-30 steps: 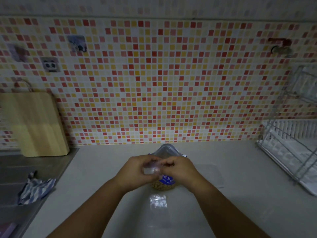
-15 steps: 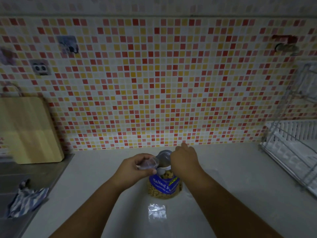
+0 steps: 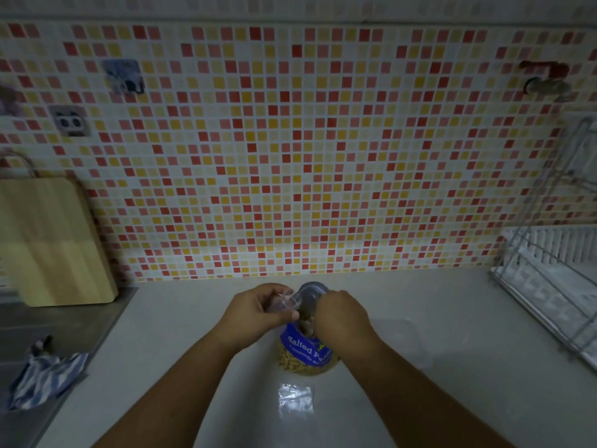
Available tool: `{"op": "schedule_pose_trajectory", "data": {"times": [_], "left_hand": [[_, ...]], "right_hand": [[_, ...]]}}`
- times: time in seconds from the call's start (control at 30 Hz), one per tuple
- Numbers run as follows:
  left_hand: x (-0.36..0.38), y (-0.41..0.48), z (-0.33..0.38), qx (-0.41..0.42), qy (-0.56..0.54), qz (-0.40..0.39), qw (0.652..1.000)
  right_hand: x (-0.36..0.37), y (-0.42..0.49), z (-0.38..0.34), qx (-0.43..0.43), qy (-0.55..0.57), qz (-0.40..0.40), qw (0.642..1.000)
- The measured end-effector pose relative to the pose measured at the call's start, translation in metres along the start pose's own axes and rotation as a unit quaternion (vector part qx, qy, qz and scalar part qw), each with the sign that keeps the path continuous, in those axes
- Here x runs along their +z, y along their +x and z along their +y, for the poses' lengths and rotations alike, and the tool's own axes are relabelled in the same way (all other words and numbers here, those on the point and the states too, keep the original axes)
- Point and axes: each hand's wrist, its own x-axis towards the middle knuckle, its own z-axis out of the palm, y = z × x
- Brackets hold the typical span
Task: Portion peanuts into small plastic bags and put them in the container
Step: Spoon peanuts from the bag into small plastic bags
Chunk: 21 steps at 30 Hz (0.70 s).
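Both forearms are stretched forward over the pale countertop [image 3: 452, 318], meeting right above the peanut bag [image 3: 305, 355], which stands upright near the middle of the counter, a bit in front of the mosaic tile wall [image 3: 290, 156]. The left hand [image 3: 258, 310] is curled with the knuckles up, and a small clear plastic bag [image 3: 282, 301] is pinched between thumb and fingers, its mouth held right at the peanut bag's open top. The right hand [image 3: 340, 315] is bent down at the wrist with the fingertips dipped into the peanut bag's opening; they're hidden inside, so whether any peanuts are actually held can't be told. A blue label reading "Salted P..." is seen on the bag, with peanuts visible through the clear bottom part.

A spare little plastic bag [image 3: 295, 399] is laid flat on the counter just in front of the peanut bag, closer to the camera, not touching it. A faint clear container [image 3: 407, 337] is made out just right of the right forearm, pretty hard to see in the dim light. A wooden cutting board [image 3: 51, 240] is leaned on the wall at far left, a striped cloth [image 3: 45, 376] is dropped by the sink edge, and a wire dish rack [image 3: 549, 279] is parked at far right.
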Motion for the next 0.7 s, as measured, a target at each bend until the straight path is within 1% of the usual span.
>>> {"op": "schedule_pose_trajectory", "data": {"times": [0.1, 0.3, 0.43, 0.53, 0.7], "left_hand": [[0.000, 0.000, 0.001, -0.002, -0.004, -0.003, 1.000], [0.002, -0.001, 0.001, -0.007, -0.017, -0.003, 1.000], [0.003, 0.000, 0.003, -0.004, -0.020, -0.005, 1.000], [0.002, 0.000, 0.003, -0.005, -0.021, -0.009, 1.000], [-0.001, 0.002, -0.001, -0.019, -0.016, -0.022, 0.999]], "right_hand": [[0.003, 0.000, 0.001, -0.001, -0.020, -0.001, 1.000], [0.009, 0.005, 0.001, -0.001, -0.055, 0.030, 0.998], [0.007, 0.015, -0.002, 0.039, -0.098, -0.013, 0.994], [0.015, 0.018, 0.000, 0.072, -0.051, -0.013, 0.996], [0.001, 0.013, 0.011, 0.110, 0.007, 0.032, 0.993]]}}
